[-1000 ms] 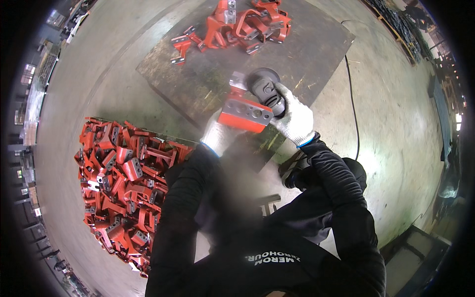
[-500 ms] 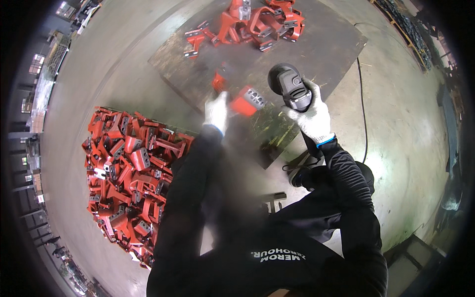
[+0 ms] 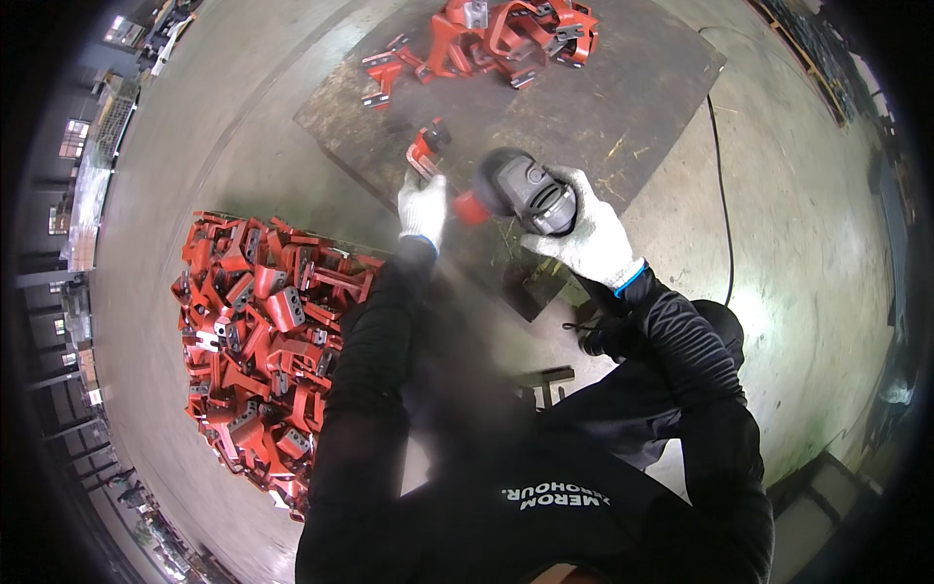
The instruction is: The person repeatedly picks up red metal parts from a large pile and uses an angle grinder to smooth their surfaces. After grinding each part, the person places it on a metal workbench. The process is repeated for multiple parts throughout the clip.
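Observation:
My left hand [image 3: 423,208], in a white knit glove, is closed on a red metal bracket [image 3: 424,154]. The bracket's upper end, with a dark block, sticks out beyond the fingers. Its other red end shows to the right, partly covered by the disc. An angle grinder [image 3: 540,200] is in my right hand [image 3: 595,238], also gloved in white, with the fingers wrapped round its grey and black body. The grinder's round dark disc or guard [image 3: 494,178] lies over the bracket's right end; whether they touch, I cannot tell.
Several red brackets [image 3: 506,44] lie on the far part of a dark, worn plate [image 3: 623,107]. To my left rises a large heap of similar red brackets [image 3: 258,341]. A black cable [image 3: 722,195] runs along the floor at right. My knee and shoe are below the plate.
My right hand has brought the grinder left and slightly down, over the bracket. The bracket has turned in my left hand, and its holed grey face no longer shows.

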Demonstrator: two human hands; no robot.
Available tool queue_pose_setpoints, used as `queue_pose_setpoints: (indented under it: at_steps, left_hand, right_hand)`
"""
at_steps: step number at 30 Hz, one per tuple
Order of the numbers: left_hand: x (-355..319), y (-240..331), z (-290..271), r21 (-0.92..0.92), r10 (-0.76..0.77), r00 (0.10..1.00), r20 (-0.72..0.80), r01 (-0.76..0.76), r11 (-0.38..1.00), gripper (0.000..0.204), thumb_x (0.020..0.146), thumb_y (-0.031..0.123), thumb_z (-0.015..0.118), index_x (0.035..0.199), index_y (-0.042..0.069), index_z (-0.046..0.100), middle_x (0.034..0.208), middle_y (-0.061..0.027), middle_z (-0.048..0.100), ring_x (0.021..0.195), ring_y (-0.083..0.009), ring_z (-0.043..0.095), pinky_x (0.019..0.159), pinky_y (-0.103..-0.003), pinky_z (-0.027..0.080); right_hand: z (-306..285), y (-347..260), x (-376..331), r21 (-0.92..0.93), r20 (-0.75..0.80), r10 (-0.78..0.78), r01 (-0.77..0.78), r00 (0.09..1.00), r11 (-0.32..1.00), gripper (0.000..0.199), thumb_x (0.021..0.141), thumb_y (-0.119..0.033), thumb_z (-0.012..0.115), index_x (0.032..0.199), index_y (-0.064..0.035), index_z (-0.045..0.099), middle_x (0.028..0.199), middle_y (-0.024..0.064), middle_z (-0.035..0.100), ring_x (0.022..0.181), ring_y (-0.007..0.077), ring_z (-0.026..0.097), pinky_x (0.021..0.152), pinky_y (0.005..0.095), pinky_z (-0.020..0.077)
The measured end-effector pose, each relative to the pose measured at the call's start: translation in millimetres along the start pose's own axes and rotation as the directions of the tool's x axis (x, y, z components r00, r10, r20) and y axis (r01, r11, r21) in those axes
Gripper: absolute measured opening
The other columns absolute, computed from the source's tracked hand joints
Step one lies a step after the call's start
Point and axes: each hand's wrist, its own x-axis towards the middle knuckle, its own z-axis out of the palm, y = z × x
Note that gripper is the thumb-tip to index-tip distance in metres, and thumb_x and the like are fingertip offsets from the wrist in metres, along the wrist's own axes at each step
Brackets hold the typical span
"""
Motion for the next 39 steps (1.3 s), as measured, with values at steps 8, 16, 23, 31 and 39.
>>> queue_pose_setpoints:
  at_steps: [8,16,23,31,39]
  left_hand:
    - [2,-1,-6,-0.085,0.064,0.998,0.021,-0.062,0.994,0.038,0.098,0.016,0.062,0.133,0.002,0.061,0.112,-0.0083,0.070,0.092,-0.0209,0.071,0.074,-0.040,0.062]
    - [-13,20,2,-0.234,-0.261,0.958,0.121,0.283,0.930,0.036,0.102,0.025,0.062,0.129,0.001,0.061,0.120,-0.0144,0.070,0.101,-0.0307,0.074,0.080,-0.049,0.063]
    - [-10,15,-1,-0.328,-0.318,0.922,0.221,0.377,0.866,0.038,0.108,0.031,0.049,0.131,0.003,0.061,0.122,-0.0151,0.071,0.108,-0.0307,0.071,0.087,-0.051,0.061]
    - [-15,34,-7,-0.469,-0.264,0.932,0.250,0.355,0.809,0.040,0.108,0.030,0.049,0.131,0.000,0.061,0.124,-0.0165,0.069,0.112,-0.0314,0.069,0.093,-0.050,0.058]
    - [-18,21,23,-0.509,-0.352,0.922,0.162,0.383,0.771,0.037,0.106,0.032,0.055,0.128,0.003,0.059,0.126,-0.0195,0.062,0.112,-0.0350,0.066,0.097,-0.056,0.059]
  right_hand:
    - [-13,15,7,0.185,-0.076,0.072,-0.057,0.994,0.981,0.092,0.075,-0.031,0.095,0.147,-0.0055,0.043,0.131,0.0178,0.066,0.119,0.0256,0.066,0.103,0.0386,0.0528]
    - [-8,17,11,0.545,0.074,0.076,-0.104,0.994,0.832,0.089,0.080,-0.014,0.092,0.151,-0.0072,0.038,0.124,0.0106,0.063,0.103,0.0163,0.065,0.085,0.0329,0.0581]
    - [-13,29,11,0.626,0.159,0.188,-0.246,0.969,0.740,0.083,0.082,-0.016,0.091,0.149,-0.0065,0.043,0.121,0.0106,0.065,0.093,0.0159,0.067,0.077,0.0316,0.0590]
    - [-21,36,7,0.545,0.139,0.299,-0.325,0.944,0.773,0.084,0.080,-0.024,0.092,0.146,-0.0040,0.045,0.123,0.0105,0.066,0.104,0.0173,0.066,0.088,0.0337,0.0569]
    - [-2,5,11,0.211,-0.177,0.086,-0.047,0.980,0.976,0.091,0.075,-0.034,0.094,0.146,-0.0062,0.045,0.129,0.0160,0.068,0.119,0.0243,0.066,0.103,0.0382,0.0528]
